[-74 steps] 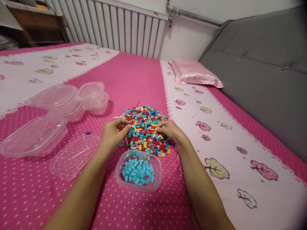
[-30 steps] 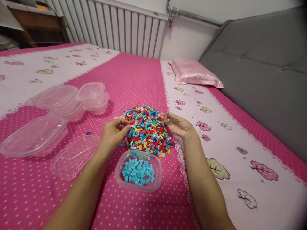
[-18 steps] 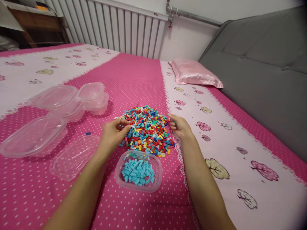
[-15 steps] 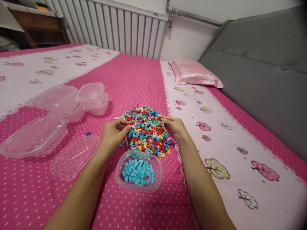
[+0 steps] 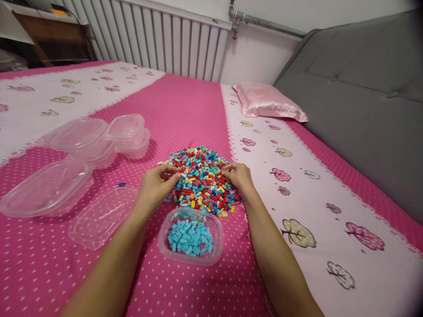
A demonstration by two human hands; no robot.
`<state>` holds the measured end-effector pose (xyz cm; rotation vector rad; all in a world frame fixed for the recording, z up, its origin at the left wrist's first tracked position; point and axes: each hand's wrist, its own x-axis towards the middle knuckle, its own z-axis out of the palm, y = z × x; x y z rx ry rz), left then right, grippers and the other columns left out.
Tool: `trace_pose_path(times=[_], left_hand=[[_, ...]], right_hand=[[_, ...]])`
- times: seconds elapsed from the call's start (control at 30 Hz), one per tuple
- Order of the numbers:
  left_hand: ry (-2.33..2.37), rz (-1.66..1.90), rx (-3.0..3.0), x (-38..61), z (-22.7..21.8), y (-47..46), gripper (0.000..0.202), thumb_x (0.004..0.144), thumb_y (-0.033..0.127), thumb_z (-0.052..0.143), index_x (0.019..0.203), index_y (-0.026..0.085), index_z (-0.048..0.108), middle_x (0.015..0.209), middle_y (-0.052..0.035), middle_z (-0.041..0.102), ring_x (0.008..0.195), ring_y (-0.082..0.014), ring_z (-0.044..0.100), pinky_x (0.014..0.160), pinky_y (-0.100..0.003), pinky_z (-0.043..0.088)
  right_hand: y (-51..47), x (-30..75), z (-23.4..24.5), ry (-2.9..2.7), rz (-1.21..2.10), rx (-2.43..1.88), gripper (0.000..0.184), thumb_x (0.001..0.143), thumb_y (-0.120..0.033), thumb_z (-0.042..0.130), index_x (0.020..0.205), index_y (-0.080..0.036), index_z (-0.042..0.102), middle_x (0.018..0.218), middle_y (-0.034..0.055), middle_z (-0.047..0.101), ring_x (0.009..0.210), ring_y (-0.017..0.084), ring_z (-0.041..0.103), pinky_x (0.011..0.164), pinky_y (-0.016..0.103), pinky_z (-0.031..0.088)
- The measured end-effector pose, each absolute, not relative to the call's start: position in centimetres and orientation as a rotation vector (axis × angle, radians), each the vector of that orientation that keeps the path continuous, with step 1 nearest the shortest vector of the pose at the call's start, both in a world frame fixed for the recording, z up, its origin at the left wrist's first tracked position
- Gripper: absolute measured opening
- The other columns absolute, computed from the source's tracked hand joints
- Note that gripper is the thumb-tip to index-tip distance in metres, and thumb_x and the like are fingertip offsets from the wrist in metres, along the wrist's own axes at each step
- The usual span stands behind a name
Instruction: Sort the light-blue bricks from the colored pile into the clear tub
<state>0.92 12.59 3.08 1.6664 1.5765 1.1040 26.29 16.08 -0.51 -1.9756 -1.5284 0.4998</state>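
Observation:
A heap of small coloured bricks (image 5: 201, 176) in red, blue, yellow, green and light blue lies on the pink dotted bedspread (image 5: 185, 105). My left hand (image 5: 155, 187) rests at the heap's left edge, thumb and fingers pinched together on something I cannot make out. My right hand (image 5: 238, 177) sits palm down at the heap's right edge, fingers curled into the bricks. In front of the heap stands a clear plastic tub (image 5: 191, 259) with several light blue bricks in it, between my forearms.
Clear tubs and lids lie to the left: a flat lid (image 5: 102, 215), a large tub (image 5: 46, 187) and stacked tubs (image 5: 95, 138). One loose blue brick (image 5: 121, 184) lies near the lid. A pink pillow (image 5: 267, 102), grey headboard (image 5: 360, 97) and white radiator (image 5: 165, 37) lie beyond.
My right hand lifted off the heap and turned palm up with small bricks in it, then turned over and came back down onto the heap's right edge. My left hand stayed put.

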Motion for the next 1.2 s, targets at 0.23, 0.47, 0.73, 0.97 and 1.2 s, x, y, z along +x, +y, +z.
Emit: trace_pose_path(times=[0.23, 0.47, 0.73, 0.97, 1.2], left_hand=[[1.581, 1.102, 1.666, 0.8, 2.9, 12.7, 0.033, 0.065, 0.044, 0.064, 0.080, 0.015, 0.069, 0.076, -0.0066, 0.072, 0.065, -0.0197, 0.063, 0.057, -0.028, 0.045], [1.583, 1.100, 1.675, 0.7, 2.8, 12.7, 0.032, 0.066, 0.045, 0.064, 0.080, 0.016, 0.069, 0.076, -0.0066, 0.072, 0.064, -0.0198, 0.063, 0.057, -0.028, 0.045], [1.586, 1.101, 1.657, 0.7, 3.0, 12.6, 0.032, 0.065, 0.045, 0.065, 0.078, 0.016, 0.068, 0.073, -0.0055, 0.072, 0.064, -0.0197, 0.063, 0.056, -0.028, 0.046], [1.587, 1.097, 1.679, 0.7, 3.0, 12.7, 0.033, 0.066, 0.044, 0.064, 0.080, 0.015, 0.069, 0.077, -0.0073, 0.073, 0.065, -0.0202, 0.064, 0.058, -0.029, 0.046], [1.585, 1.105, 1.663, 0.8, 3.1, 12.6, 0.033, 0.064, 0.044, 0.065, 0.080, 0.014, 0.070, 0.078, -0.0082, 0.073, 0.064, -0.0207, 0.064, 0.058, -0.029, 0.047]], right_hand=[[16.2, 26.1, -0.8, -1.071, 0.899, -1.520, 0.023, 0.060, -0.032, 0.075, 0.076, -0.016, 0.068, 0.055, -0.0046, 0.054, 0.050, 0.009, 0.045, 0.048, 0.022, 0.035], [16.5, 26.3, 1.8, -0.412, 1.355, -1.082, 0.016, 0.068, -0.009, 0.065, 0.065, -0.018, 0.052, 0.062, -0.0016, 0.058, 0.059, 0.007, 0.056, 0.048, 0.013, 0.048], [16.1, 27.3, 1.0, -0.740, 1.230, -1.356, 0.008, 0.065, -0.022, 0.065, 0.067, -0.016, 0.059, 0.050, -0.0050, 0.050, 0.041, 0.006, 0.041, 0.036, 0.017, 0.033], [15.9, 27.2, -0.5, -1.516, 0.750, -1.973, 0.025, 0.063, -0.024, 0.070, 0.087, -0.019, 0.076, 0.056, -0.0008, 0.064, 0.053, 0.012, 0.055, 0.052, 0.024, 0.040], [15.9, 26.7, -0.1, -1.565, 0.538, -2.091, 0.017, 0.064, -0.030, 0.073, 0.079, -0.023, 0.075, 0.070, 0.0019, 0.070, 0.062, 0.015, 0.059, 0.056, 0.025, 0.040]])
